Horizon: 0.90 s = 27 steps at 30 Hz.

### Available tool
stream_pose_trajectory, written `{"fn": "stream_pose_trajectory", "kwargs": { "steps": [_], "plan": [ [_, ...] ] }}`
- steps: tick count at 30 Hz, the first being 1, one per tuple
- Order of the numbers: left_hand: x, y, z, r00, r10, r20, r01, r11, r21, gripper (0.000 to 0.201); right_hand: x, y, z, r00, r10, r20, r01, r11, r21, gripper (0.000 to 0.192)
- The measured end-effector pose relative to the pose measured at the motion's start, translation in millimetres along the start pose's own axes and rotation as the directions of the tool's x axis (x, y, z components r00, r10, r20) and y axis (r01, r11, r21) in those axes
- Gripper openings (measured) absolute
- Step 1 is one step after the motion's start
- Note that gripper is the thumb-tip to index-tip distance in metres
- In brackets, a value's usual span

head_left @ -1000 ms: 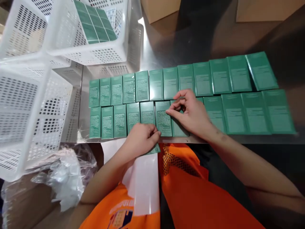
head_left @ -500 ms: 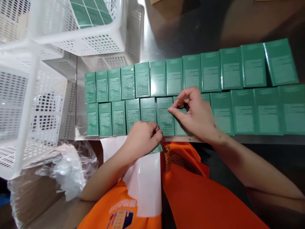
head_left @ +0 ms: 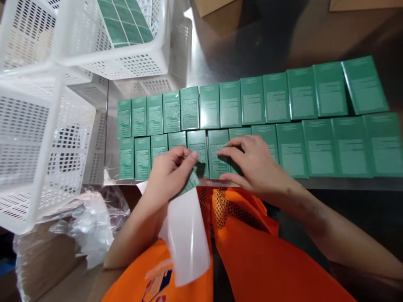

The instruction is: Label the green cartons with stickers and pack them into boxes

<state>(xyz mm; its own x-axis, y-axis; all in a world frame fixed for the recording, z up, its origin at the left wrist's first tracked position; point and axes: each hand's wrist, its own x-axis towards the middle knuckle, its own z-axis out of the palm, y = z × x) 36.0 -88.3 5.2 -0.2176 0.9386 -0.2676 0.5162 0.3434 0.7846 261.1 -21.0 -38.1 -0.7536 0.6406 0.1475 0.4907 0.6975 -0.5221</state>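
Two rows of green boxes (head_left: 252, 126) lie flat side by side on a metal table (head_left: 220, 54), running from the left of the view to the right edge. The left hand (head_left: 168, 172) sits at the near edge of the table, over the front row, with its fingers curled around the top of a white strip of backing paper (head_left: 187, 235) that hangs down toward the person's lap. A small green piece shows just under the fingers at the top of the strip, partly hidden, so what it is cannot be told. The right hand (head_left: 252, 161) lies just beside the left one, to its right, fingers stretched out loosely and resting flat on a green box in the front row (head_left: 217, 157); it presses on the box and grips nothing. The two hands are near each other but not touching.

Below the hands an orange vest (head_left: 252, 251) fills the lower middle of the view. To the left stand white plastic baskets (head_left: 47, 138) with slotted walls; the far one (head_left: 116, 46) holds a sheet of green labels (head_left: 124, 23). Crumpled clear plastic wrap (head_left: 85, 226) lies under the nearest basket. Brown cardboard boxes (head_left: 210, 6) sit at the far edge of the table
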Motion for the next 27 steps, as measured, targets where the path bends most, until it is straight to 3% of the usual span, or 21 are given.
{"fn": "stream_pose_trajectory", "kwargs": {
  "steps": [3,5,7,10,12,13,15,18,20,23,25,27],
  "plan": [
    [7,0,-8.9,0.976,-0.039,-0.212,0.002,0.985,-0.173,0.031,-15,-6,-9,0.999,-0.006,0.038,0.006,1.0,0.006,0.06],
    [10,4,-7.6,0.957,-0.051,-0.285,-0.016,0.973,-0.229,0.034,-17,-14,-17,0.999,0.039,-0.023,-0.035,0.989,0.144,0.047],
    [10,10,-0.4,0.931,-0.035,-0.363,-0.057,0.969,-0.239,0.037,-14,-27,-25,0.977,0.166,-0.134,-0.116,0.941,0.318,0.026],
    [5,19,15.8,0.835,0.067,-0.545,-0.18,0.971,-0.156,0.038,-1,-50,-30,0.932,0.29,-0.218,-0.164,0.873,0.459,0.017],
    [-1,22,23.6,0.759,0.155,-0.632,-0.26,0.963,-0.076,0.038,9,-62,-26,0.94,0.259,-0.223,-0.13,0.875,0.467,0.018],
    [-4,22,25.0,0.74,0.185,-0.646,-0.284,0.957,-0.052,0.037,13,-66,-23,0.943,0.228,-0.242,-0.097,0.884,0.457,0.016],
    [-8,22,21.6,0.766,0.19,-0.614,-0.29,0.955,-0.066,0.036,19,-68,-16,0.931,0.164,-0.327,-0.024,0.919,0.394,0.005],
    [-10,19,4.7,0.898,0.097,-0.43,-0.222,0.942,-0.252,0.027,23,-64,-5,0.868,0.0,-0.497,0.078,0.987,0.138,0.009],
    [-9,17,-8.8,0.965,0.031,-0.262,-0.137,0.909,-0.394,0.023,23,-60,1,0.822,-0.171,-0.543,0.154,0.985,-0.076,0.017],
    [-5,13,-24.3,0.992,-0.029,-0.123,-0.034,0.875,-0.482,0.031,17,-58,8,0.762,-0.434,-0.481,0.353,0.901,-0.254,0.022],
    [0,7,-31.4,0.993,-0.054,-0.106,-0.008,0.862,-0.507,0.033,10,-61,10,0.713,-0.583,-0.389,0.522,0.812,-0.261,0.019],
    [7,0,-37.8,0.991,-0.064,-0.12,-0.01,0.846,-0.534,0.035,2,-67,8,0.63,-0.719,-0.295,0.693,0.691,-0.205,0.019]
  ]
}}
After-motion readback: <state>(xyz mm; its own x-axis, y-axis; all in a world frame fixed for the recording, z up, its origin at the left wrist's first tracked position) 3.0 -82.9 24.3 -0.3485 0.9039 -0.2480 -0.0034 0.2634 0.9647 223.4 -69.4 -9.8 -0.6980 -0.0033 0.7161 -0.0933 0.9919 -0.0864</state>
